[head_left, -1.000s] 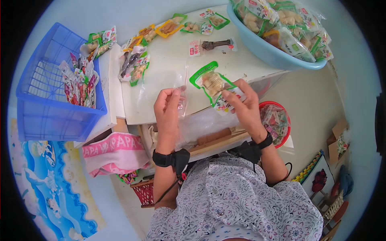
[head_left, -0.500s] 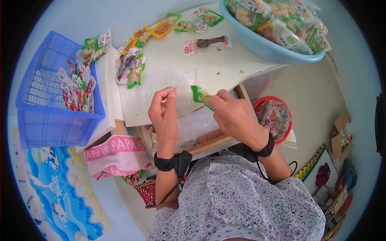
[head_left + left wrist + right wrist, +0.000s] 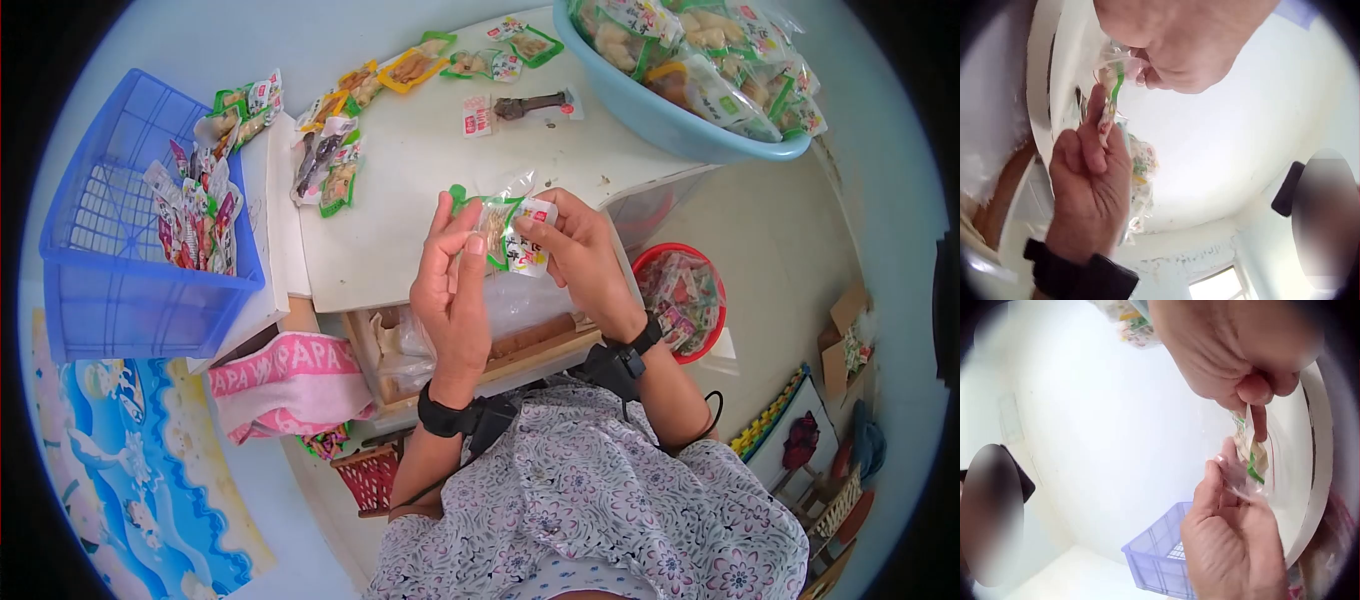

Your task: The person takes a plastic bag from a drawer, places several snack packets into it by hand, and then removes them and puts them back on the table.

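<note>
A green-edged snack packet (image 3: 497, 232) is between the two hands above the near edge of the white table, partly within a clear plastic bag (image 3: 520, 186). The left hand (image 3: 452, 300) pinches the bag's mouth; in the right wrist view the left hand (image 3: 1232, 544) has the clear film between thumb and fingers. The right hand (image 3: 590, 258) pinches the packet's printed white end; in the left wrist view the right hand (image 3: 1091, 169) holds that packet (image 3: 1110, 115) edge-on. The packet's green end lies inside the film in the right wrist view.
Snack packets (image 3: 411, 68) form a curved row on the table (image 3: 400, 150), with a dark drumstick packet (image 3: 530, 105) nearby. A heaped blue basin (image 3: 690, 125) stands back right, a blue basket (image 3: 150, 300) left, a red bin (image 3: 722, 300) right. Below is an open drawer (image 3: 500, 372).
The right hand has brought the packet leftward to the left hand, and the packet's green end has entered the clear bag. The left hand has moved slightly right with the bag.
</note>
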Motion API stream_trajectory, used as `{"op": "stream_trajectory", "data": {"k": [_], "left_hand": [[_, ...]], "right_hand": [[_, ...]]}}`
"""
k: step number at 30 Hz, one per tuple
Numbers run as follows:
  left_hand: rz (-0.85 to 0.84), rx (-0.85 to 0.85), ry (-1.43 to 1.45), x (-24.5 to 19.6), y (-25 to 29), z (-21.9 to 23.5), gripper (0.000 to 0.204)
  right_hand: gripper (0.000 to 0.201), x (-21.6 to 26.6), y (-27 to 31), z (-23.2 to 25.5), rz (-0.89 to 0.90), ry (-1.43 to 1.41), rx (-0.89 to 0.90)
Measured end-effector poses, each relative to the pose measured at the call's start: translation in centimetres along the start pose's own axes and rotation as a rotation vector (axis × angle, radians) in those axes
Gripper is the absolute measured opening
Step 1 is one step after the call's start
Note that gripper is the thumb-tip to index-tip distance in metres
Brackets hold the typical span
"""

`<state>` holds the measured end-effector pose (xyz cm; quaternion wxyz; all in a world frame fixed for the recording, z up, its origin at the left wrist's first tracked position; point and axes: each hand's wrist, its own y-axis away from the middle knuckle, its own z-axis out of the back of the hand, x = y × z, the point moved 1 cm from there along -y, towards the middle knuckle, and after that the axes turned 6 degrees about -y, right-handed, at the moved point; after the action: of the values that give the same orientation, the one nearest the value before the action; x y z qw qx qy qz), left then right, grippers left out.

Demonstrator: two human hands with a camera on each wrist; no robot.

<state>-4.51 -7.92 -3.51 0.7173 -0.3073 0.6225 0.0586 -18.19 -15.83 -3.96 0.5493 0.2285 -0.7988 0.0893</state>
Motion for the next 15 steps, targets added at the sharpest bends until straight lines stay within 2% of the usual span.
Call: {"op": "stream_trajectory", "data": {"k": [2,5,6,9,12,15], "left_hand": [[-0.014,0.03,-0.011,0.1,0.0,-0.1,0.011],[-0.022,0.12,-0.093,0.4,0.2,-0.3,0.011],[-0.026,0.157,-0.131,0.5,0.2,-0.4,0.012],[-0.065,0.089,-0.102,0.7,0.1,-0.6,0.011],[-0.277,0.01,-0.386,0.6,-0.4,0.2,0.01],[-0.182,-0.036,-0.375,0.5,-0.1,0.3,0.007]], "right_hand": [[0.013,-1.0,-0.2,-0.1,-0.014,-0.002,-0.034],[0.012,-4.5,-0.7,-0.5,0.367,0.432,0.075],[0.011,-4.2,-0.4,-1.0,0.384,0.559,0.077],[0.013,-2.5,-0.8,-1.2,0.131,0.259,0.104],[0.017,-2.2,-2.0,-0.2,-0.052,-0.051,0.146],[0.021,-2.4,-2.6,-0.9,-0.01,0.058,0.187]]}}
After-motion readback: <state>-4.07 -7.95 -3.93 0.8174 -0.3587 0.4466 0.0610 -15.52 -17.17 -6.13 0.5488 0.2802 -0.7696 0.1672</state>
